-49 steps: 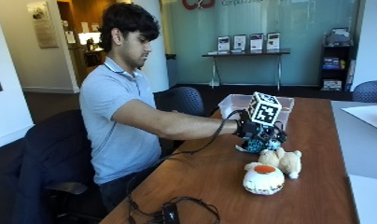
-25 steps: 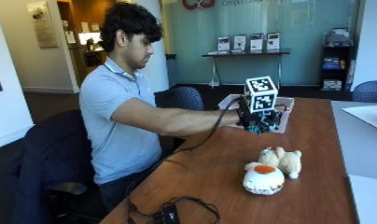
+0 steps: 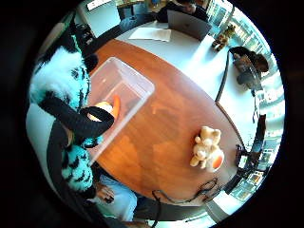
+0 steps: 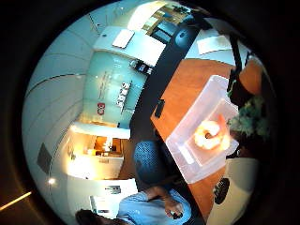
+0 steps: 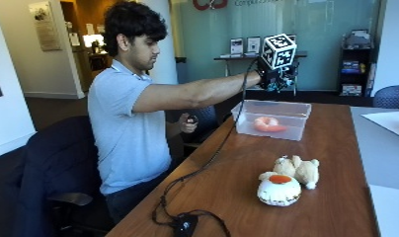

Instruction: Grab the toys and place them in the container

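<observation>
From the outside view, the person's gloved right hand (image 5: 276, 74) is raised above the clear plastic container (image 5: 273, 119), which sits on the wooden table (image 5: 232, 177) toward its far end; the hand carries a turquoise-and-black furry toy (image 5: 282, 83) that hangs just beneath it, well above the container's open top, so the drop path is straight down. An orange-and-pink soft toy (image 5: 268, 124) already lies inside the container. Nearer the camera, well apart from the container, a tan teddy bear (image 5: 298, 168) lies on the table touching a white round plush with an orange top (image 5: 279, 189); the bear's long axis runs roughly across the table. From the little-finger side palm view, the turquoise furry toy (image 3: 61, 95) fills the space close to the palm, with black straps wrapped across it, and the container (image 3: 116, 102) lies directly beyond it; the bear and round plush (image 3: 207, 148) sit together further along the table. From the thumb side palm view, the container (image 4: 202, 136) appears open with the orange toy (image 4: 209, 133) inside, and a tuft of the furry toy (image 4: 251, 117) shows beside it. The fingers seem curled around the furry toy, though they are mostly hidden.
</observation>
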